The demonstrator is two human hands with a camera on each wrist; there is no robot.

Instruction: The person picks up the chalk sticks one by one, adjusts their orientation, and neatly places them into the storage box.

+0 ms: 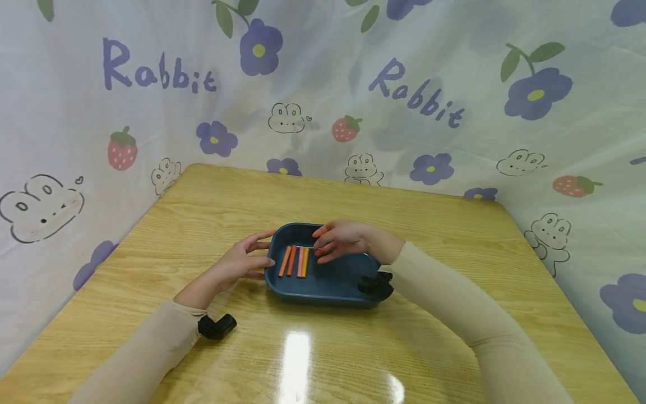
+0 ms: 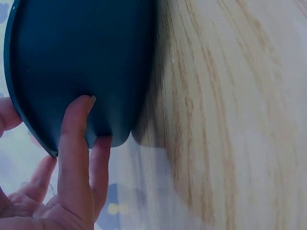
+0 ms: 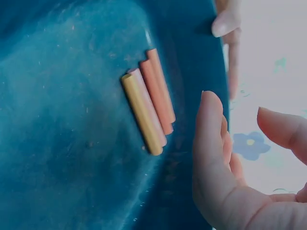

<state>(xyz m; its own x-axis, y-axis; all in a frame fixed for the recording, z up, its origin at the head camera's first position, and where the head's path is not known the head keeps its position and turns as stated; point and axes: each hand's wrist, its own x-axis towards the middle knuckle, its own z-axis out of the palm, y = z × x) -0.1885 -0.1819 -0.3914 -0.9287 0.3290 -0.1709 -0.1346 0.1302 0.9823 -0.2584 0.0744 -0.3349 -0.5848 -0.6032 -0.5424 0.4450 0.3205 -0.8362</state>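
Note:
A dark blue tray [image 1: 333, 286] with rounded corners stands on the table. Inside, toward its left end, several chalk sticks lie side by side: two orange-red sticks [image 3: 156, 91], a pink stick [image 3: 148, 108] and a yellow stick [image 3: 141, 115]. My left hand [image 1: 239, 261] holds the tray's left end, the thumb at the rim and the other fingers spread against the outer wall [image 2: 96, 57]. Above the tray, right of the chalk, my right hand [image 1: 343, 238] hovers with loosely bent fingers and nothing between them.
The wooden table [image 1: 429, 348] reaches around the tray on all sides. A printed cloth [image 1: 323, 73] with rabbits, flowers and strawberries hangs behind and beside it. Black wrist mounts [image 1: 217, 326] sit on both sleeves; the right one overlaps the tray's near-right corner.

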